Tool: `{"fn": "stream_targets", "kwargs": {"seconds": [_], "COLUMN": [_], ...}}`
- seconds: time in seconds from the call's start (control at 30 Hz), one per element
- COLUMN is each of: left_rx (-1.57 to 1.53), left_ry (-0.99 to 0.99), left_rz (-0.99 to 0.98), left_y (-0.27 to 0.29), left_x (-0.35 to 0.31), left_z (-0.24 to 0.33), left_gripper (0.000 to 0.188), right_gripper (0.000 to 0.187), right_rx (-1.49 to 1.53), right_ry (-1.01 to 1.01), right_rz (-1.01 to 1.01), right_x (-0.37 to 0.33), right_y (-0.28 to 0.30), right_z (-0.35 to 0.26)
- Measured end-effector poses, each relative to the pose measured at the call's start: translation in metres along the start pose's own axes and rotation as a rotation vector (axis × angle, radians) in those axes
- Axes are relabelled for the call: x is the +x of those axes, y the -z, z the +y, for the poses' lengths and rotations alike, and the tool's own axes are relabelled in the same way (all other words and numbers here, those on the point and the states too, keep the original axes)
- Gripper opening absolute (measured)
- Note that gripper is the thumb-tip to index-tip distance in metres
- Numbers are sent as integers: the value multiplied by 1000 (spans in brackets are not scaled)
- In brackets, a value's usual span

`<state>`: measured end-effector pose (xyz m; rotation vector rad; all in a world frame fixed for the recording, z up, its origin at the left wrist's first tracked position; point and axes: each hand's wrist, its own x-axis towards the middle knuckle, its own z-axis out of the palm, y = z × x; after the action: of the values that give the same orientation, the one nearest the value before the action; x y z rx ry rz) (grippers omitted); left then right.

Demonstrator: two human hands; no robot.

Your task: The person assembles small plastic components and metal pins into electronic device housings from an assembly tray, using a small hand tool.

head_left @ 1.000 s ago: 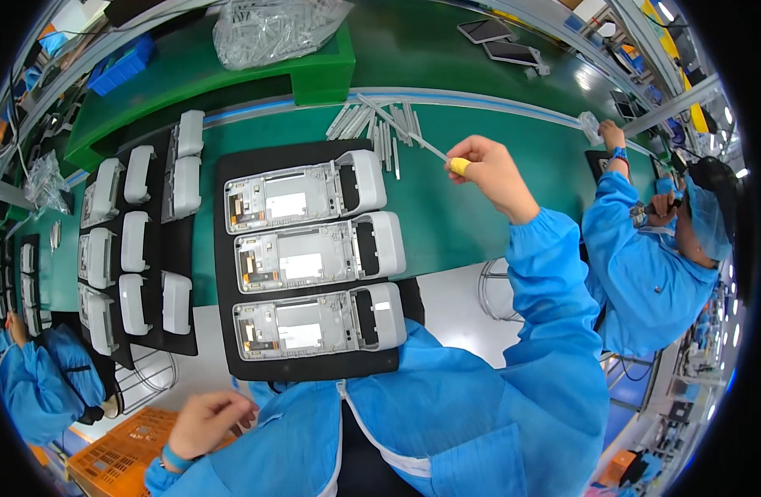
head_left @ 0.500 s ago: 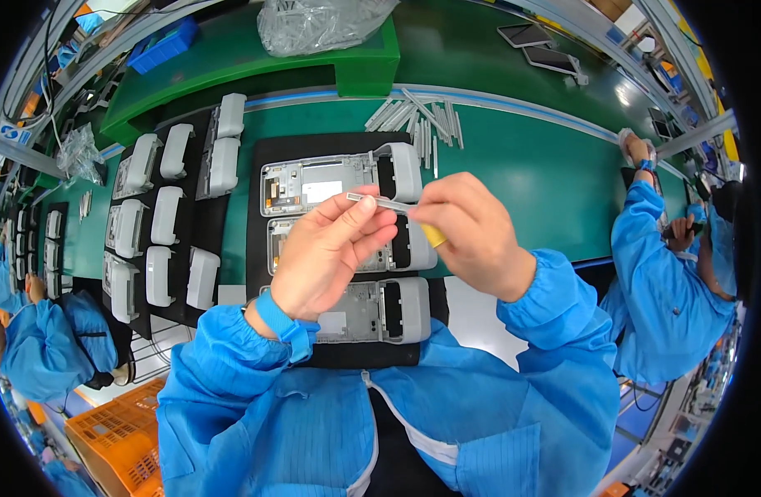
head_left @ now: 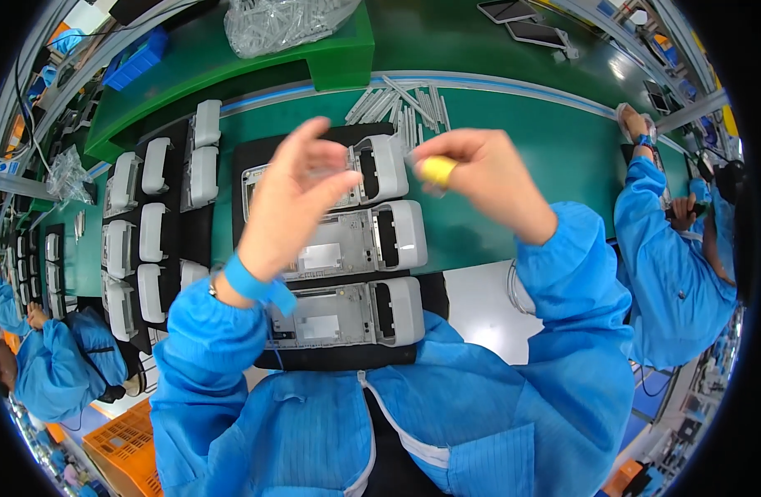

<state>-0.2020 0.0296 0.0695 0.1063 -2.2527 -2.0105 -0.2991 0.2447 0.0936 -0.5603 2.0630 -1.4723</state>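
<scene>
My left hand (head_left: 293, 195) hovers over the farthest of several grey-white device housings (head_left: 387, 168), thumb and fingers apart, slightly smeared by motion. No object shows in it. Across from it, over the right end of that housing, the fingers of my right hand (head_left: 496, 178) are pinched together. A small greyish bit shows at those fingertips, too blurred to name. A yellow covering (head_left: 437, 171) wraps one finger of this hand. Nearer to me lie a second housing (head_left: 407, 234) and a third housing (head_left: 401, 311), both with their frames facing up on a black mat (head_left: 347, 358).
Thin pale strips (head_left: 386, 106) lie piled beyond the mat. A clear bag of strips (head_left: 281, 25) rests on a green raised shelf (head_left: 340, 68). More housings (head_left: 152, 236) stand in rows on the left. Co-workers in blue sit at both sides; an orange crate (head_left: 123, 443) is low left.
My hands have moved apart and farther from me. The thin strip that my left fingers held is no longer visible in them; those fingers have spread. The view has shifted slightly.
</scene>
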Motion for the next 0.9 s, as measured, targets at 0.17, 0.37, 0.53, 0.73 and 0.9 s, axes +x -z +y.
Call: {"fn": "stream_targets", "kwargs": {"seconds": [0.17,0.37,0.53,0.73,0.9], "left_rx": [881,956,989,831,762], "left_ry": [-203,-167,-195,-265,-304], "left_rz": [-130,-214,-253,-185,-157], "left_y": [26,18,16,24,26], "left_x": [14,17,23,24,22], "left_z": [-54,-50,-42,-35,-39], "left_gripper": [58,73,81,87,89], "right_gripper": [16,21,23,26,28], "right_rx": [209,435,512,665,721], "right_ry": [-266,-386,-380,-365,-420], "right_rz": [170,-43,-74,34,-147], "right_x": [22,42,41,45,57], "right_y": [20,-6,-7,-3,-19], "right_z": [60,61,52,58,58]}}
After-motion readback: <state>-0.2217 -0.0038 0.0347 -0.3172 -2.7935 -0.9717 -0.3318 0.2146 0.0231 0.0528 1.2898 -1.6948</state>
